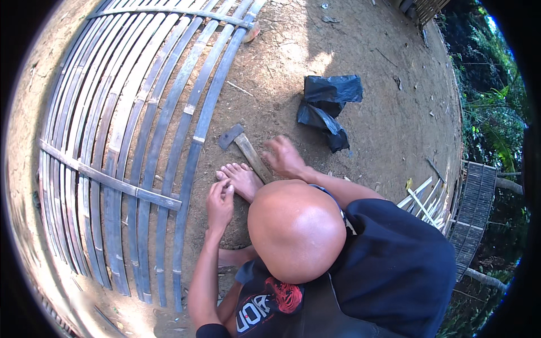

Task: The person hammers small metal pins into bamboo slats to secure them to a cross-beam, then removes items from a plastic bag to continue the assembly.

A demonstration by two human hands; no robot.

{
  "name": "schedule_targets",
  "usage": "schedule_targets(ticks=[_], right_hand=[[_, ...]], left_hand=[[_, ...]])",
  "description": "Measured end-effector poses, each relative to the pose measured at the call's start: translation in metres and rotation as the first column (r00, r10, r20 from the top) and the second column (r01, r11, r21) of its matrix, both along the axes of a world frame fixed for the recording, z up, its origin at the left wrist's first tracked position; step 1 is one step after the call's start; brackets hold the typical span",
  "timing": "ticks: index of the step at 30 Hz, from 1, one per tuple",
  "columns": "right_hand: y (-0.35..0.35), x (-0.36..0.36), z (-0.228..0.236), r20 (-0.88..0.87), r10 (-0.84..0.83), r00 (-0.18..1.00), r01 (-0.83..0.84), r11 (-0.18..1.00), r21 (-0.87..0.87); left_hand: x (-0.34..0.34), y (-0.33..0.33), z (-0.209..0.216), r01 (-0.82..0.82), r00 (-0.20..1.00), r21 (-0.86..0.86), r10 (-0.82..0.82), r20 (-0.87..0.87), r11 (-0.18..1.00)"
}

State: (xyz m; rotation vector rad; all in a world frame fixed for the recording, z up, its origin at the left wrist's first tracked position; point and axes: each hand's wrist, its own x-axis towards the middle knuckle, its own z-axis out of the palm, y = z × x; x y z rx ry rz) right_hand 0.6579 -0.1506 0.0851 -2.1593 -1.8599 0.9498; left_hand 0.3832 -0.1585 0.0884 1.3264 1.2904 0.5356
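Note:
My left hand (220,207) is beside my bare foot (242,181), with its fingers curled in and thumb close to them; anything pinched there is too small to make out. Further right, my right hand (284,158) hovers over the dirt, its fingers apart and slightly blurred, holding nothing I can see. Between the two hands lies a hatchet (252,153) with a dark metal head and a worn wooden handle; the handle's lower end is hidden behind my bent knee (297,231).
A slatted bamboo panel (115,196) with crosspieces covers the left side. Ahead to the right, a crumpled black plastic bag (332,89) rests on the dirt. Pale split strips (422,200) are piled at the right, near a bamboo structure (474,208) and greenery.

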Motion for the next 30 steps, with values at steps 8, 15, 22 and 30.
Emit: schedule_targets(ticks=[8,15,22,30], right_hand=[[0.126,0.173,0.090,0.489,0.032,0.872,0.088,0.971,-0.221],[0.021,0.139,0.020,0.285,-0.115,0.952,0.141,0.987,-0.075],[0.008,0.142,0.035,0.446,-0.385,0.808,0.283,0.918,0.279],[0.074,0.169,0.080,0.017,-0.470,0.882,0.467,0.872,-0.146]], left_hand=[[0.001,-0.011,-0.024,-0.032,0.999,0.007,0.031,0.029,0.999],[-0.037,-0.014,-0.018,-0.089,0.986,0.018,0.090,-0.140,0.996],[-0.028,-0.015,-0.022,-0.108,0.986,0.062,0.115,-0.118,0.992],[-0.001,-0.001,-0.020,-0.212,0.977,0.164,0.214,0.007,0.963]])
